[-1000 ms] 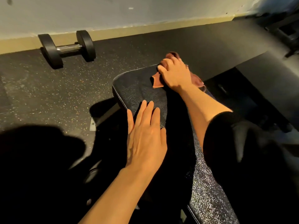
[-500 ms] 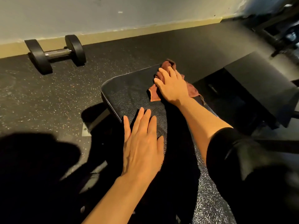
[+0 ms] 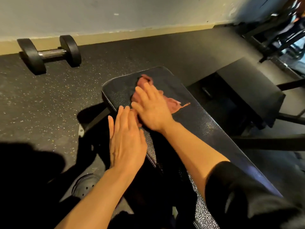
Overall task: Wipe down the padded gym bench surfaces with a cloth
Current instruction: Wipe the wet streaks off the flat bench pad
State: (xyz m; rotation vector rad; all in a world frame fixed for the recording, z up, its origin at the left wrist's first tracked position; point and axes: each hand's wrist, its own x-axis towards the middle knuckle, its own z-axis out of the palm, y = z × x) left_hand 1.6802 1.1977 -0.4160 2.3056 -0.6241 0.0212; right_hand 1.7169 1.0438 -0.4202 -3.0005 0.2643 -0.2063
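Mid-wipe here: my right hand [image 3: 151, 109] is pressing the reddish cloth [image 3: 171, 103] flat onto the bench pad [image 3: 206, 123], near its far end. Left hand [image 3: 126, 139] rests open on the pad's near edge. I'd keep even pressure and overlap strokes toward me.

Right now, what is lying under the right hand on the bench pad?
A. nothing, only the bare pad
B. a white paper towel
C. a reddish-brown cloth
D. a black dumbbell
C: the right hand presses flat on a reddish-brown cloth that is spread on the black bench pad, while the dumbbell lies apart on the floor by the wall.
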